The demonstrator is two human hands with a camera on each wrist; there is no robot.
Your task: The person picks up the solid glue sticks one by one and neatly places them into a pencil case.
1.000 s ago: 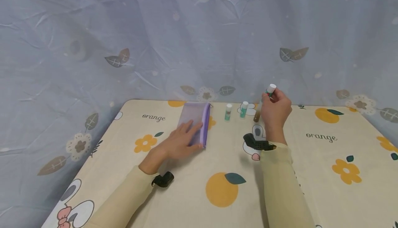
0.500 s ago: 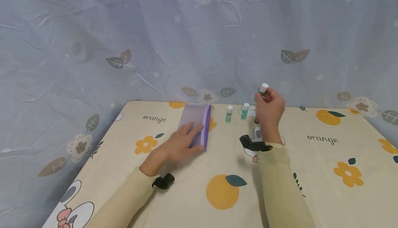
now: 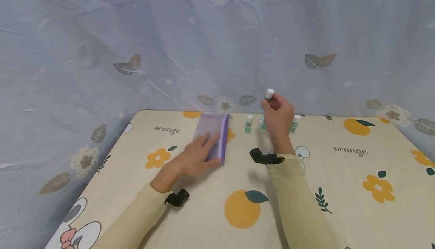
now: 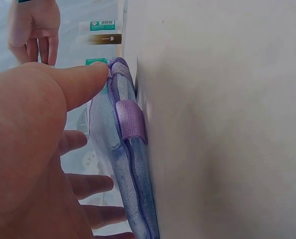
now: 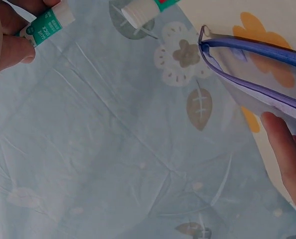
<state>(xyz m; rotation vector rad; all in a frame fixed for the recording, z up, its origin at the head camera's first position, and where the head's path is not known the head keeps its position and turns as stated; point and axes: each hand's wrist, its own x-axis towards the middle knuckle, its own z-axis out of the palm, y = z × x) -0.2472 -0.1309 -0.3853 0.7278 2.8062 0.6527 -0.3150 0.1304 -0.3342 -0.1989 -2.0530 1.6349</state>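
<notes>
The left hand [image 3: 195,158] lies spread, fingers extended, over the near part of the purple mesh zipper pouch [image 3: 212,122], its thumb tip touching the zipped edge. The pouch itself lies flat on the orange-print tablecloth [image 3: 190,215], zipper along its right side (a lilac fabric tab [image 4: 130,119] sits on that edge in the left wrist view). Just right of the pouch stands a white-capped green glue stick [image 3: 249,123]. Farther right of it, a second glue stick [image 3: 263,125] is mostly hidden by the right hand [image 3: 278,117], which pinches a raised, slightly tilted held glue stick [image 3: 269,94] between thumb and fingers, well apart from the pouch. The left wrist view also shows a brown-ended tube [image 4: 112,38] beyond the pouch. Rightmost from the pouch stands another capped glue stick [image 3: 295,123], partly covered by that hand.
</notes>
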